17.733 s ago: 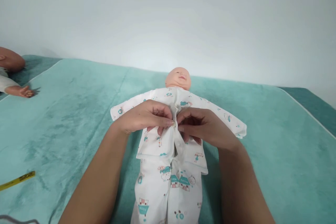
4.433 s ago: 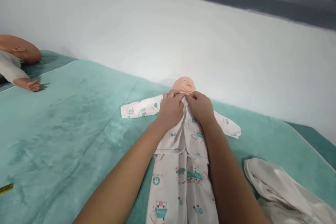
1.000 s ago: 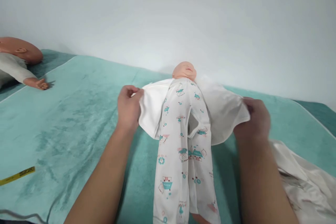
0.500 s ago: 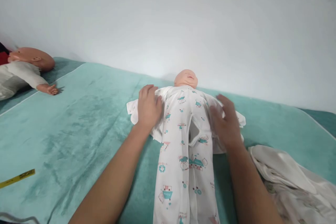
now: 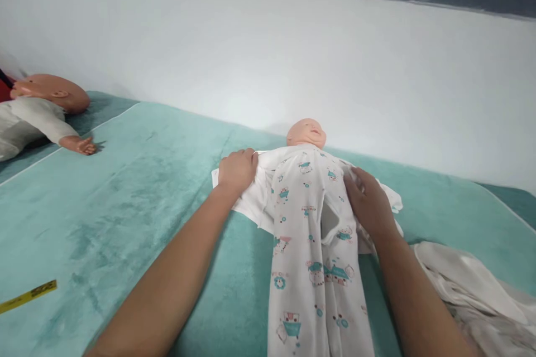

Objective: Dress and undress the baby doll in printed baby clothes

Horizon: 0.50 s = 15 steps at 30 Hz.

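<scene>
A baby doll (image 5: 306, 133) lies on its back by the wall, only its head showing. White printed baby pants (image 5: 318, 279) are spread over its body, the legs reaching toward me and an opening at the crotch. Beneath them lies a white baby shirt (image 5: 253, 201), its sleeves out to both sides. My left hand (image 5: 239, 172) is closed over the shirt at the doll's shoulder on the left, fingers curled down. On the other side, my right hand (image 5: 371, 201) has bent fingers closed on the shirt beside the pants; its fingertips are partly hidden in the cloth.
A second doll (image 5: 42, 111) in pale clothing lies at the far left. A heap of white clothes (image 5: 473, 290) is at the lower right. Yellow tape (image 5: 29, 294) lies on the green mat (image 5: 125, 189). A white wall (image 5: 251, 50) stands behind.
Both hands have come down onto the shirt and their fingers have closed on the cloth. The view has shifted slightly, so the doll and clothes appear lower and farther right.
</scene>
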Each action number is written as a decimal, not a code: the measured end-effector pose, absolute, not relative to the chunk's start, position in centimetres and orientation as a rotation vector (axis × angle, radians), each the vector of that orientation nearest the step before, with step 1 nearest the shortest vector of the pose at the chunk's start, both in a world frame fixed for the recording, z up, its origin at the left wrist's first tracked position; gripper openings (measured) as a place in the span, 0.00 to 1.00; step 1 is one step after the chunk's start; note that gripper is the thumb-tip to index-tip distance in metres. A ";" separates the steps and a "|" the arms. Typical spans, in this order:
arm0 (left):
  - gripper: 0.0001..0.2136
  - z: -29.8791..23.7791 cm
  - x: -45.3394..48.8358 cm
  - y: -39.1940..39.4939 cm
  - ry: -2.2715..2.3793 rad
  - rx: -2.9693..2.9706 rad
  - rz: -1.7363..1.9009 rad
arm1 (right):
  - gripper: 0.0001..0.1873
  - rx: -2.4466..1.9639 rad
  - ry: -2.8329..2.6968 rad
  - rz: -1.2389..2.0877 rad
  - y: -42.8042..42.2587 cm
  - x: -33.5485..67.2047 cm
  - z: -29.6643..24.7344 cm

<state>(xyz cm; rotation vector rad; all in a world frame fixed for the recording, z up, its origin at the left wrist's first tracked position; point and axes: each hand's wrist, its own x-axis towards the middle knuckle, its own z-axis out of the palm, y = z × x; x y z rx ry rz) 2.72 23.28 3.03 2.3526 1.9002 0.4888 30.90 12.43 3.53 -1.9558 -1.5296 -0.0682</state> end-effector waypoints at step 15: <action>0.19 2.7 2.5 24.1 1.805 2.354 0.498 | 0.18 -1.845 -3.001 0.252 25.6 16.6 10.2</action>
